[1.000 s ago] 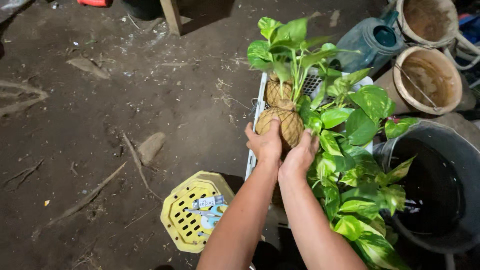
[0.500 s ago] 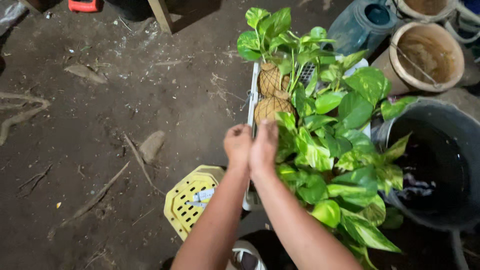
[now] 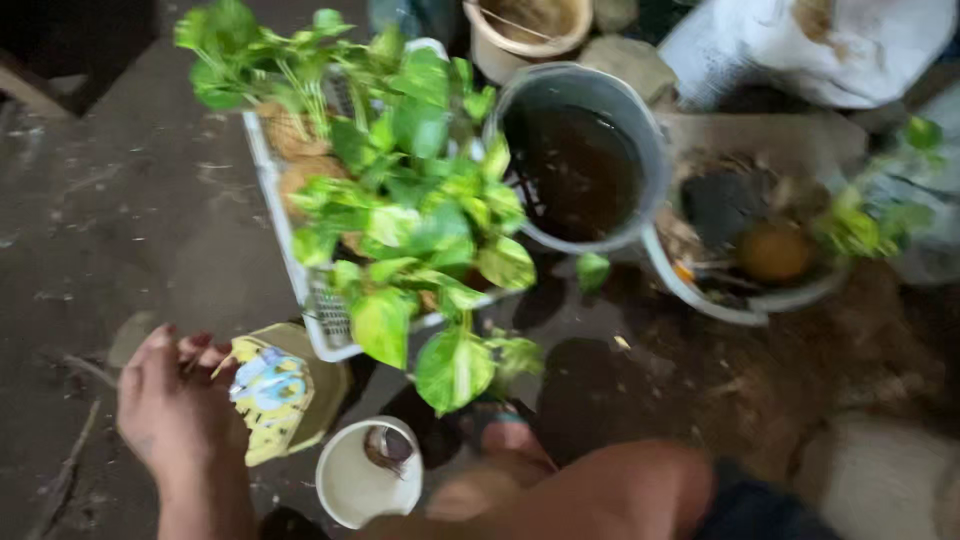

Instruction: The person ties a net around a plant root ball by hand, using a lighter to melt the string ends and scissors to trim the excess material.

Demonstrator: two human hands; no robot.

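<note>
I am reaching with my left hand point(image 3: 180, 420) toward the small blue-and-yellow printed packet point(image 3: 265, 385) lying in the round yellow plastic basket point(image 3: 322, 395), which is sitting on the dirt floor just below the lower left corner of the white plastic mesh crate point(image 3: 300, 290). My left grip is hanging loosely curled and holding nothing, fingertips just beside the packet. I cannot tell where my right hand is; only a blurred limb is showing below the crate.

Judging from this, I am at the reaching step. Lifting the packet would call for closing my fingers on its edge.

I am counting one crate of green leafy plants point(image 3: 420, 210) with two brown coir-wrapped root balls point(image 3: 290, 130) showing, one grey bucket of dark water point(image 3: 655, 150) right of the crate, one white basin of soil point(image 3: 690, 290) beyond that, and one small white cup point(image 3: 355, 490) below the crate.
</note>
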